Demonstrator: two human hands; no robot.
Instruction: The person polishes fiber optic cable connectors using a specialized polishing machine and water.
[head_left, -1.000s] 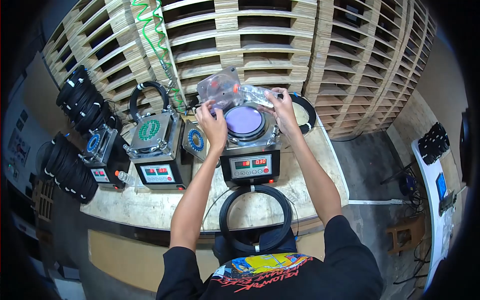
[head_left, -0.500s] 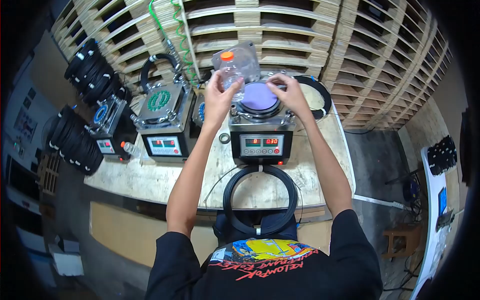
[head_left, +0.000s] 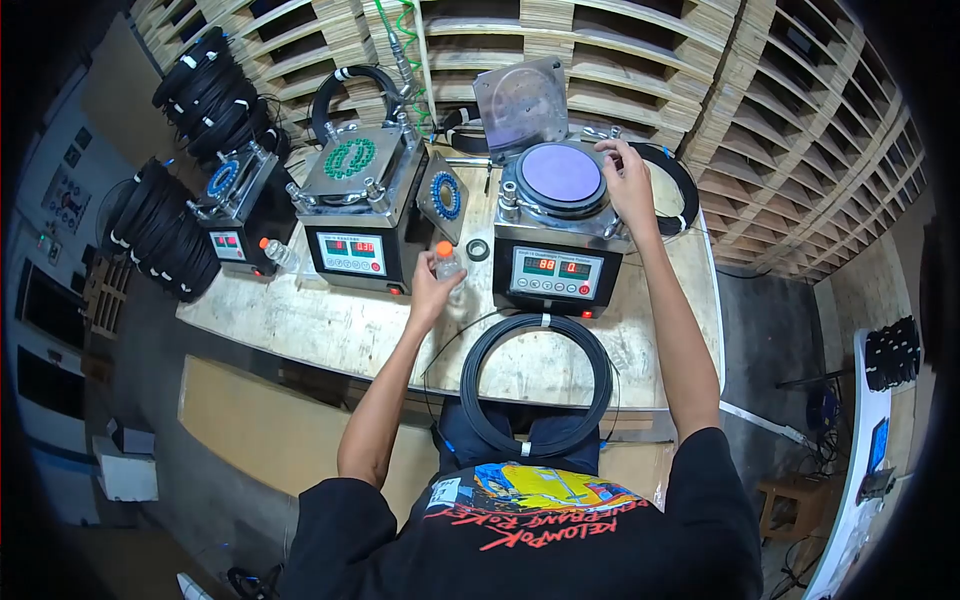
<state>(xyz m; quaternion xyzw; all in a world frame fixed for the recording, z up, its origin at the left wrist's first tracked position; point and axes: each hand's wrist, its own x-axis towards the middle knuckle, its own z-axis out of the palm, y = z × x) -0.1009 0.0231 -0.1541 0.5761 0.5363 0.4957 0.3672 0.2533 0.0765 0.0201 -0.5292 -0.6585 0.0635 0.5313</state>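
A clear bottle with an orange cap (head_left: 446,262) stands upright over the bench, with my left hand (head_left: 434,288) wrapped round it. It is between two polishing machines. At the right machine, my right hand (head_left: 627,185) has its fingers bent close to the right edge of the round purple pad (head_left: 561,178); whether it holds anything is hidden. The right machine (head_left: 548,272) has a lit red display. Its metal plate (head_left: 522,106) leans up behind the pad. A coil of black cable (head_left: 470,385) lies in front of the machine, reaching past the bench edge.
The middle machine (head_left: 350,252) carries a plate with green connectors; a smaller machine (head_left: 233,240) is further left. A second orange-capped bottle (head_left: 279,252) lies between them. Black cable coils (head_left: 155,225) are stacked at left. Wooden pallets (head_left: 640,60) rise behind the bench (head_left: 330,325).
My left hand has moved with the bottle from above the pad down and left to the bench. My right hand has shifted to the pad's right edge. The view has shifted too.
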